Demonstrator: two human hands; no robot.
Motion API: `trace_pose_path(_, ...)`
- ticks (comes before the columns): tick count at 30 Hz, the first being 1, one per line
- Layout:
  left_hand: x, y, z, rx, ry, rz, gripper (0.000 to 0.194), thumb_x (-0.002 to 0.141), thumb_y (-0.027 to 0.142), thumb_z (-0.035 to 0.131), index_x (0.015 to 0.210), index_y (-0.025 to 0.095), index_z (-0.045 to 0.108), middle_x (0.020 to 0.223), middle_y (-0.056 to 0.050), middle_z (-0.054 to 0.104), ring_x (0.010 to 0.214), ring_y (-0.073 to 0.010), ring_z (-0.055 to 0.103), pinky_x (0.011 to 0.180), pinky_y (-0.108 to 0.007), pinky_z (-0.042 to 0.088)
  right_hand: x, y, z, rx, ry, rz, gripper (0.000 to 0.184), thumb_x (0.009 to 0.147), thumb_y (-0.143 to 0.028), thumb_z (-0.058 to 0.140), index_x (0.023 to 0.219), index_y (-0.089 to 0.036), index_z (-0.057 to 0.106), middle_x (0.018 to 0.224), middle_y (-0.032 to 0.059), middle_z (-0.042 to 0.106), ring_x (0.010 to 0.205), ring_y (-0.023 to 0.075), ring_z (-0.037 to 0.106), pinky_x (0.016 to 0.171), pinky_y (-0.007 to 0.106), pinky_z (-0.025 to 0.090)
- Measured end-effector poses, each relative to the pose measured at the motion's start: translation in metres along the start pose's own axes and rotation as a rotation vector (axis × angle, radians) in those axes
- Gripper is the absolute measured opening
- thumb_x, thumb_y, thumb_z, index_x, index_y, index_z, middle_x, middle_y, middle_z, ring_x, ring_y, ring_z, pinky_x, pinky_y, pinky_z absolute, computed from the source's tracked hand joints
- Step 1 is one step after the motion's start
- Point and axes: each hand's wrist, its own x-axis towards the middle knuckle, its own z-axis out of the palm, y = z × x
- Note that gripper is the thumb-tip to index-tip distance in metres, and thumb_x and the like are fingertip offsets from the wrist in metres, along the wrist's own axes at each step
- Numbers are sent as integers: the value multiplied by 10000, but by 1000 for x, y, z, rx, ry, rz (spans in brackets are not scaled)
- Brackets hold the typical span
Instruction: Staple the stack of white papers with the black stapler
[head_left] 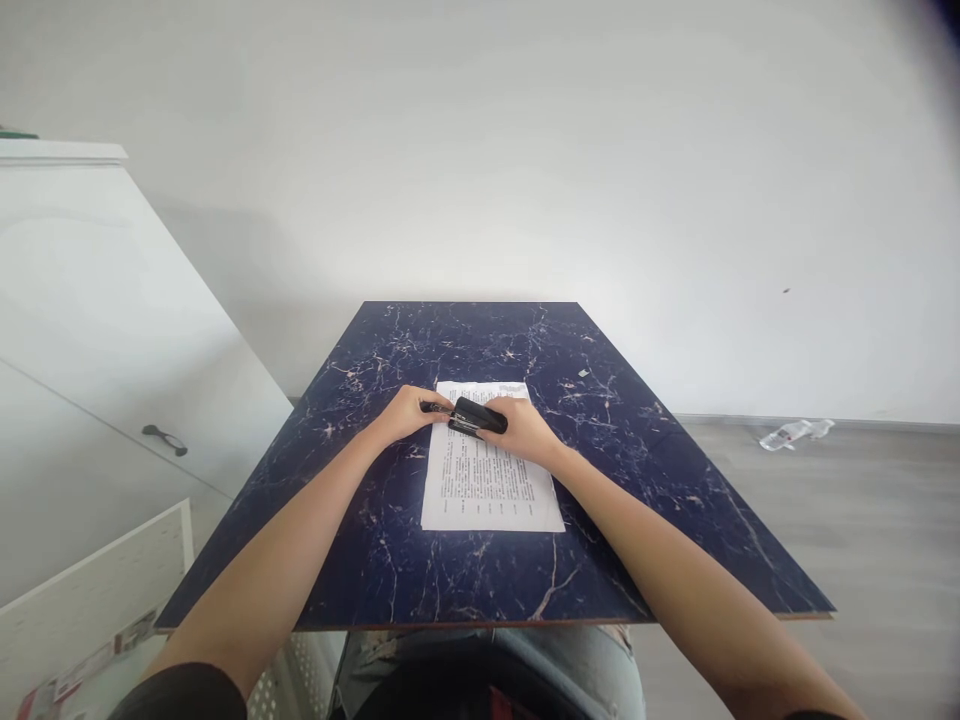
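Observation:
A black stapler is held just over the upper part of a stack of printed paper. My right hand is wrapped around the stapler's right end. My left hand is closed at the left end, its fingers pinching a dark, narrow piece with a metallic strip. It looks like part of the stapler swung open, though the join is too small to make out. The paper lies on a dark blue marble-patterned table, with its near corners flat on the surface.
On the left stands a white cabinet with a dark handle. A small pale scrap lies on the table at the right. Crumpled clear plastic is on the floor by the wall. A white perforated container stands low on the left.

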Motion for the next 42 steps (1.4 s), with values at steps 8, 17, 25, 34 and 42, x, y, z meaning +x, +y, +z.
trace_pose_path(8,1,-3,1,-1,-2,-6,225,788,342,815,999,264,830,1042,-53,802,1007,-282,739,962,-415,536,0,1,1,2,24,-20,113,826,-274,738,839,-222,638,785,16,671,694,171,577,619,301,387)
trace_pose_path(17,2,-7,1,9,-14,8,237,796,384,808,1003,272,831,1055,-67,798,995,-297,736,939,-434,539,0,1,1,8,34,-27,105,822,-263,740,834,-223,643,774,14,672,677,167,575,601,301,388)
trace_pose_path(25,3,-1,6,-201,120,22,325,826,499,775,1000,228,820,1070,-110,787,1032,-311,728,1000,-466,528,0,0,2,43,26,-11,97,834,-272,747,871,-223,672,802,18,690,694,171,587,620,306,396)
trace_pose_path(34,6,21,23,-917,301,-35,652,985,717,416,1057,156,738,1214,-159,741,1151,-288,692,1058,-422,488,-2,-15,-2,211,149,-107,171,830,-277,768,965,-217,682,881,33,694,786,193,613,718,329,440)
trace_pose_path(42,-2,35,31,-1020,-104,-167,812,917,841,362,1005,144,769,1063,-165,772,1012,-307,730,832,-374,560,-5,-19,2,324,54,-237,207,835,-256,776,1020,-210,698,968,46,729,861,207,651,762,343,481)
